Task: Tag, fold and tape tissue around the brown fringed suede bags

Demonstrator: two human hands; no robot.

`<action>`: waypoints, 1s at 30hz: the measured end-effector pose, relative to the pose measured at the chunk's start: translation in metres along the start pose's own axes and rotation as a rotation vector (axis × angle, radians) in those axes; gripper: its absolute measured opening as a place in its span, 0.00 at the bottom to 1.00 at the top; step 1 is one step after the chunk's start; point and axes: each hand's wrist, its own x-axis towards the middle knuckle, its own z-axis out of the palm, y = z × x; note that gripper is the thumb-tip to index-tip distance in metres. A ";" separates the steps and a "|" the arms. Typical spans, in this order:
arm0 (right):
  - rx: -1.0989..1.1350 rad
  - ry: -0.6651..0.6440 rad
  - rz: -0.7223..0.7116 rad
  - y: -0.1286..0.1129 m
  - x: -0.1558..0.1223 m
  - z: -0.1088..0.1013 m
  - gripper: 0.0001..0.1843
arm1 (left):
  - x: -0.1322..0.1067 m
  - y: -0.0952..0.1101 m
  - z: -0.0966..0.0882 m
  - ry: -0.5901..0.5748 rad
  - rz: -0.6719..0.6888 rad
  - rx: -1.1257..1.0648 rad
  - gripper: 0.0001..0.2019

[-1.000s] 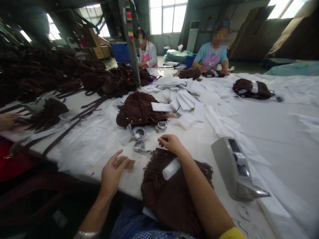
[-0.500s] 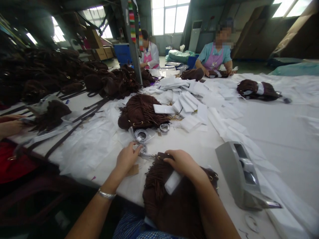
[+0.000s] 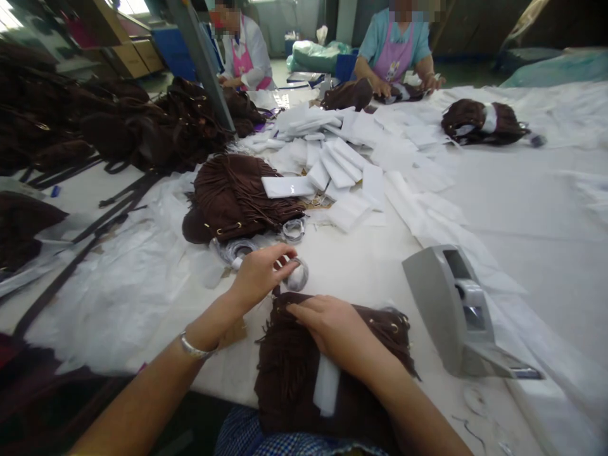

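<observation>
A dark brown fringed bag [image 3: 361, 386] lies at the table's near edge, against my body, with gold eyelets along its top. My right hand [image 3: 327, 323] rests over that top edge, fingers stretched out on the brown material beside an eyelet. A strip of white wrapping [image 3: 327, 386] shows on the bag under my wrist. Just above the bag's top left corner, my left hand [image 3: 266, 269] pinches a small grey coil in clear plastic [image 3: 297, 276] between thumb and fingers. What the coil is made of is hard to make out.
A grey tape dispenser [image 3: 441, 304] stands at my right. Ahead lie another fringed bag [image 3: 232, 190], plastic-wrapped coils [image 3: 240, 250] and white folded packets [image 3: 332, 164]. Thin plastic sheets [image 3: 142, 285] spread leftward. Two co-workers [image 3: 394, 50] work across the table, beyond a metal post [image 3: 202, 63].
My left hand has moved right with the coil, closer to the bag's top edge. My right hand's fingers have flattened along the bag. The view has turned downward and right.
</observation>
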 end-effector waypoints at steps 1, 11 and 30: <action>-0.028 0.030 -0.004 -0.001 -0.004 0.001 0.20 | 0.006 0.004 0.004 -0.086 0.060 -0.027 0.09; -0.181 0.317 0.370 0.008 -0.064 -0.027 0.14 | 0.018 -0.010 0.036 -0.403 0.183 -0.137 0.11; -0.074 0.169 0.470 0.034 -0.070 -0.028 0.16 | 0.024 0.013 0.013 -0.984 0.278 -0.176 0.23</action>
